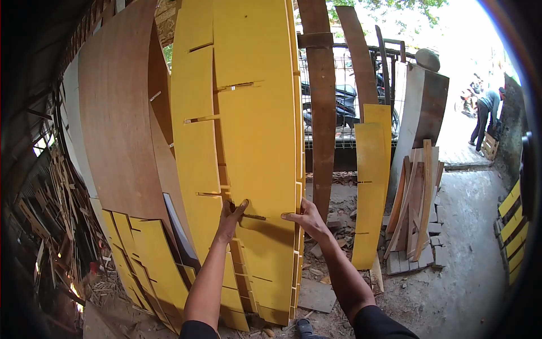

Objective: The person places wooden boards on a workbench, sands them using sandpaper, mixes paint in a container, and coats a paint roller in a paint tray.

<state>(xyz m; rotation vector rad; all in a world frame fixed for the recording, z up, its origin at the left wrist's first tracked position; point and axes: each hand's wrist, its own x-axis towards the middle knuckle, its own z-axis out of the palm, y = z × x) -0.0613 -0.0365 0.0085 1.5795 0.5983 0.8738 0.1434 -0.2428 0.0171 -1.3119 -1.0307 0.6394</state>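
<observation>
Evidently, our left hand (228, 222) and right hand (311, 221) hold the tall yellow slotted panel (259, 141) upright between them, thumbs on its face and fingers curled over opposite edges, the tips hidden. We judge it stiff, awkward more for height than weight, and weakest at its notches, so solid stretches of both long edges suit our hold. Just left of our left fingers a yellow strip (195, 150) crowds that edge, shorter slotted boards (153, 246) lean lower, and wood offcuts (415, 206) stand right of our right fingers.
</observation>
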